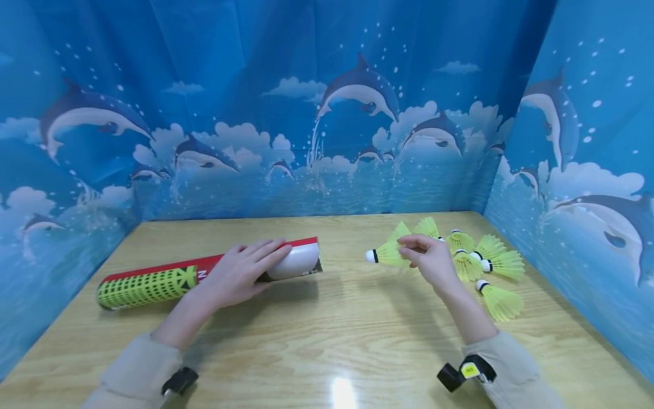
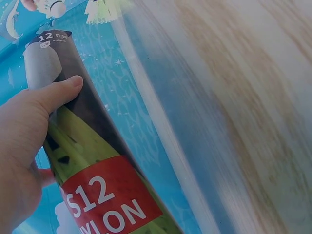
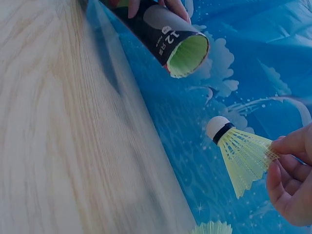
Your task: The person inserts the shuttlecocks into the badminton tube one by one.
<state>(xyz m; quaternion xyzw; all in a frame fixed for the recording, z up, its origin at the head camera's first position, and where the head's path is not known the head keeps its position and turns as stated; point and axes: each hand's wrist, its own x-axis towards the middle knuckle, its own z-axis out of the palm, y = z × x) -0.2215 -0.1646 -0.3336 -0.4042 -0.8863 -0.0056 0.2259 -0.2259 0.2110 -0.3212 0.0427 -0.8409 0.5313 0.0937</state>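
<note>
My left hand (image 1: 240, 272) grips a long printed shuttlecock tube (image 1: 298, 260), held slantwise with its far end toward the right. The thumb lies along the dark part of the tube (image 2: 83, 112) in the left wrist view. Facing the right wrist camera is the tube's open end (image 3: 189, 54), with a ridged yellow-green surface inside. Between thumb and fingers my right hand (image 1: 431, 261) pinches a yellow shuttlecock (image 3: 243, 156) by its skirt rim. The white cork of that shuttlecock points left, toward the tube's open end, with a gap between them.
Several yellow shuttlecocks (image 1: 467, 264) lie loosely grouped on the right side of the wooden table (image 1: 327, 335), beside and beyond my right hand. A blue dolphin-print curtain (image 1: 286, 113) closes off the back and the sides.
</note>
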